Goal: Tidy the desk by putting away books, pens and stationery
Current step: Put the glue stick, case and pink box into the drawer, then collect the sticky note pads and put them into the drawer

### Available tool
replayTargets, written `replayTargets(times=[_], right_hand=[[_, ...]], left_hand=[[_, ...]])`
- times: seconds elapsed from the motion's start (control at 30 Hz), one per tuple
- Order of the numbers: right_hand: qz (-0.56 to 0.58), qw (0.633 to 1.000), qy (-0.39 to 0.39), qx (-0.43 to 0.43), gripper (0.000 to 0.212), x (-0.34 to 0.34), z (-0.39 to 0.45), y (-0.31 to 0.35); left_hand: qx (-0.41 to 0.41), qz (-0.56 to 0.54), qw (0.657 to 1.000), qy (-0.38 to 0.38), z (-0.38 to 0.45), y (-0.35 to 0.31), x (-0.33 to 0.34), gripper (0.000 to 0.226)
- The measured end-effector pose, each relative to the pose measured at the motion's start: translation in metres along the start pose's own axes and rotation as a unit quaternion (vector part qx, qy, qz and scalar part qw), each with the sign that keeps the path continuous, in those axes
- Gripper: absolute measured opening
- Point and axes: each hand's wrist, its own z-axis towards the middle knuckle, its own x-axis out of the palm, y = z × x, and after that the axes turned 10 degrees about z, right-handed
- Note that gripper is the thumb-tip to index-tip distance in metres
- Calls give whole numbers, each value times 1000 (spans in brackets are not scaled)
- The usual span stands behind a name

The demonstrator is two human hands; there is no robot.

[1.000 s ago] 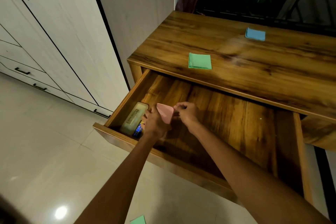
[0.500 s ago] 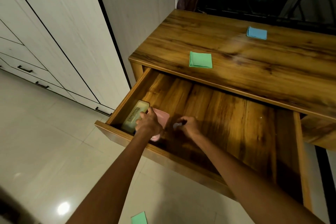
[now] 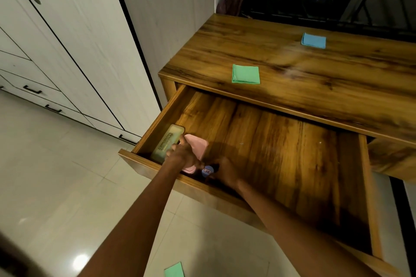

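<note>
The right hand has slid nearer the drawer front, pinching a blue-capped item; left hand grips the pink case.

1. Desk: wood-grain top, semi-gloss sheen.
2. Drawer under the desk top: same grain, glossy floor.
3. Green pad and blue pad on the desk: matt paper, probably.
4. Floor tiles beside the desk: smooth, glossy.

You see 2 green pads, 1 blue pad, 1 pink pad, 1 yellowish case, 1 blue-capped item, 2 hands.
</note>
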Motion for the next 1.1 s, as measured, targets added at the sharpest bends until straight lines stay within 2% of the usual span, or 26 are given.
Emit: replayTargets(times=[0.2, 0.27, 0.33, 0.43, 0.5, 0.6, 0.73, 0.87, 1.1], right_hand=[[-28, 999, 17, 6, 35, 3, 6, -5], [-12, 1000, 27, -2, 32, 0, 5, -4], [36, 999, 16, -10, 29, -6, 1, 1], [141, 988, -69, -14, 24, -19, -2, 8], [98, 982, -162, -22, 28, -37, -1, 11], [7, 962, -258, -91, 26, -73, -1, 12], [-26, 918, -371, -139, 27, -126, -1, 20], [-47, 880, -453, -132, 27, -196, 2, 18], [-84, 832, -534, -123, 25, -335, -3, -37]], left_hand=[[-14, 35, 999, -30, -10, -9, -1, 124], [-10, 18, 999, -33, -10, -8, -1, 125], [-3, -10, 997, -72, -12, -10, -3, 118], [23, -32, 979, -200, -14, -18, -11, 93], [59, -62, 959, -269, -12, -29, -19, 74], [122, -63, 935, -327, -9, -54, -29, 59], [202, -6, 911, -360, -3, -111, -34, 58], [237, 35, 900, -365, 3, -191, -36, 56], [315, 44, 878, -358, 13, -343, -25, 54]])
